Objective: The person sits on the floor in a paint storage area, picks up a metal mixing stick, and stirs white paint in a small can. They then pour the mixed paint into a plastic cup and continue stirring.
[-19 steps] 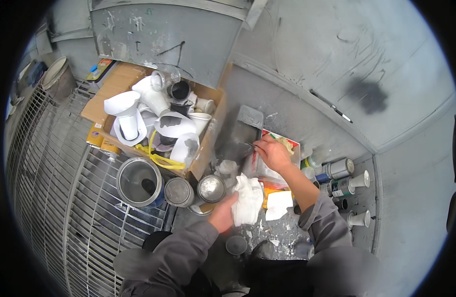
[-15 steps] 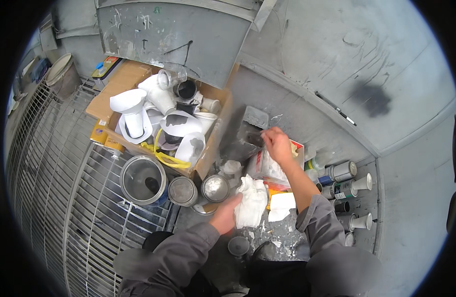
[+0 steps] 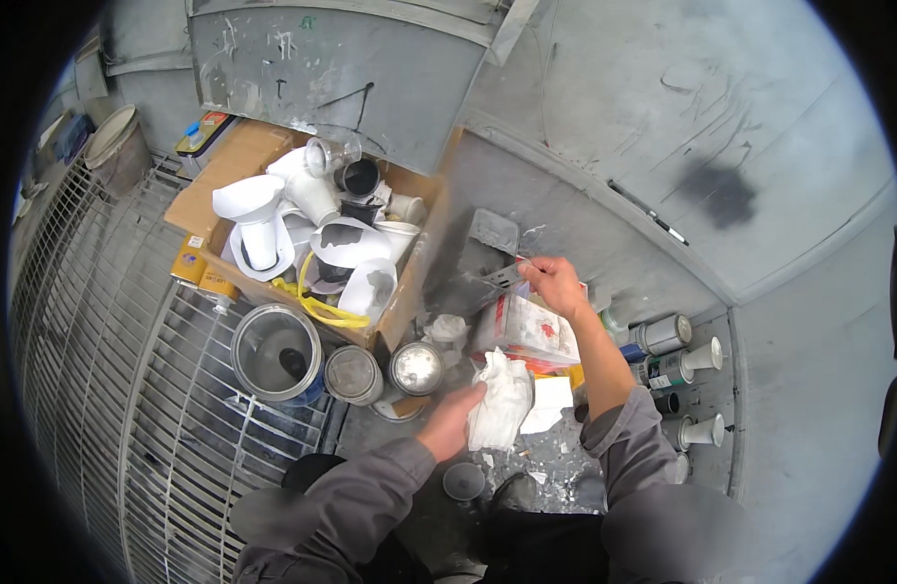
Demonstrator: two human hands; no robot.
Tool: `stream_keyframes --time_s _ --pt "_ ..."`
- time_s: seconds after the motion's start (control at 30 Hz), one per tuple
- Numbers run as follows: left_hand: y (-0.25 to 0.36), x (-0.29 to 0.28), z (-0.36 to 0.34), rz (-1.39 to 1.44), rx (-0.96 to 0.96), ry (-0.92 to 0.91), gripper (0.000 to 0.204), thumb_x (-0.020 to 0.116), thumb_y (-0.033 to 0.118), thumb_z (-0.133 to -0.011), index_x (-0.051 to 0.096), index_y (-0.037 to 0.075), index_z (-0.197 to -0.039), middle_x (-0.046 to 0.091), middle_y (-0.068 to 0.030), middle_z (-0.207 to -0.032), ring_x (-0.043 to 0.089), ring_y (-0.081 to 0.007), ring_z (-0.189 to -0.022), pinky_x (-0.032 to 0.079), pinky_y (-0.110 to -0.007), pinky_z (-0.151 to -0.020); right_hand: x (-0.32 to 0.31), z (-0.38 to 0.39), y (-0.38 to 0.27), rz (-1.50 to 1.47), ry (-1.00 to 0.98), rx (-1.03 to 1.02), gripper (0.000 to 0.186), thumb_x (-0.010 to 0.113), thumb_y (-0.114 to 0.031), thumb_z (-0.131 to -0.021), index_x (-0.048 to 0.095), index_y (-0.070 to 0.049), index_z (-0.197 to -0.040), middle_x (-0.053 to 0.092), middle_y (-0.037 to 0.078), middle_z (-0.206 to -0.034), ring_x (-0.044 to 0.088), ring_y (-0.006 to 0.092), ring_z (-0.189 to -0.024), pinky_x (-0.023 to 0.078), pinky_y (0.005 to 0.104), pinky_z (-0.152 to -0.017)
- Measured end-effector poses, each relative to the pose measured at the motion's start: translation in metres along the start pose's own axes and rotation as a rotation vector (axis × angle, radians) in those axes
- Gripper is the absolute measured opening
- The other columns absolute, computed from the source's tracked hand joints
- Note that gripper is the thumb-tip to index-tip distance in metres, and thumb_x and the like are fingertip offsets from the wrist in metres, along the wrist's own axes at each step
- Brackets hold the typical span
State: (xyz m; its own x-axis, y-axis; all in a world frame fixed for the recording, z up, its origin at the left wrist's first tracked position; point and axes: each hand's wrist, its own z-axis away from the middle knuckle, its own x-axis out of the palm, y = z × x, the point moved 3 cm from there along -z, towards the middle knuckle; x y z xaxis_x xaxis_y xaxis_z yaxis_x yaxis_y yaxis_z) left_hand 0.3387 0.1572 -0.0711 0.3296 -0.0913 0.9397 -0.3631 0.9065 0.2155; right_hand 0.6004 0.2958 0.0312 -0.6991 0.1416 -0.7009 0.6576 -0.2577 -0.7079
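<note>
- I watch from a distance as the right hand (image 3: 553, 284) pinches one end of a flat grey slotted piece (image 3: 504, 277) between thumb and fingers, above the white box with red markings (image 3: 526, 326).
- The slotted piece points left from the fingertips, in front of the open grey tray (image 3: 492, 232); half a second ago it was a dark smear to me, and now its slots show.
- Whether the piece touches the tray I cannot fairly say, since the surfaces there are a similar grey and soft in my view.
- The left hand (image 3: 453, 420) grips a crumpled white cloth (image 3: 500, 404) by its left edge, as before; the cloth has shifted slightly right and now overlaps the edge of a white sheet (image 3: 549, 404) in my view.
- More of the white box's near face is visible to me than in the earlier frame, the right forearm covering less of it.
- Unmoved to the left sit two small round cans (image 3: 353, 376), a larger open can (image 3: 273, 346) and a cardboard box (image 3: 203, 207) filled with used cups.
</note>
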Motion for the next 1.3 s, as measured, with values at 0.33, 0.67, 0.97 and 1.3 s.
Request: stream_keyframes --time_s 0.33,0.67,0.97,1.3 --pt "-0.002 -0.006 -0.007 -0.052 -0.018 0.038 0.043 0.053 0.03 -0.112 0.056 0.002 -0.145 0.066 -0.0094 -0.139 0.065 -0.0215 -0.128 0.052 -0.039 -0.11 -0.107 0.002 -0.073 -0.182 0.015 -0.025 0.029 0.072 -0.026 -0.1 0.073 -0.006 -0.078 0.064 0.0 -0.068 0.055 0.0081 -0.064 0.044 0.0264 -0.062" --pt "-0.011 -0.007 -0.017 -0.089 -0.031 0.06 0.046 0.062 0.036 -0.107 0.061 0.003 -0.14 0.069 -0.0087 -0.134 0.068 -0.0213 -0.121 0.054 -0.039 -0.104 -0.205 0.033 -0.162 -0.067 0.122 -0.166 0.028 0.068 -0.028 -0.105 0.07 -0.011 -0.083 0.059 -0.005 -0.068 0.05 0.003 -0.062 0.04 0.0215 -0.059" --pt "-0.008 -0.008 -0.019 -0.1 -0.041 0.033 0.041 0.056 0.029 -0.111 0.058 0.003 -0.143 0.069 -0.008 -0.135 0.069 -0.0192 -0.121 0.056 -0.036 -0.103 -0.136 0.023 -0.128 -0.124 0.04 -0.054 0.021 0.07 -0.022 -0.102 0.079 -0.003 -0.107 0.068 0.001 -0.074 0.06 0.0069 -0.062 0.051 0.0245 -0.059" --pt "-0.016 -0.009 -0.022 -0.124 -0.025 0.083 0.036 0.061 0.028 -0.108 0.063 0.005 -0.136 0.071 -0.0067 -0.128 0.07 -0.0186 -0.117 0.057 -0.038 -0.1 -0.016 -0.001 -0.049 0.407 0.302 -0.418 0.018 0.074 -0.02 -0.094 0.08 -0.005 -0.101 0.074 0.017 -0.085 0.072 0.0281 -0.074 0.056 0.0393 -0.072"
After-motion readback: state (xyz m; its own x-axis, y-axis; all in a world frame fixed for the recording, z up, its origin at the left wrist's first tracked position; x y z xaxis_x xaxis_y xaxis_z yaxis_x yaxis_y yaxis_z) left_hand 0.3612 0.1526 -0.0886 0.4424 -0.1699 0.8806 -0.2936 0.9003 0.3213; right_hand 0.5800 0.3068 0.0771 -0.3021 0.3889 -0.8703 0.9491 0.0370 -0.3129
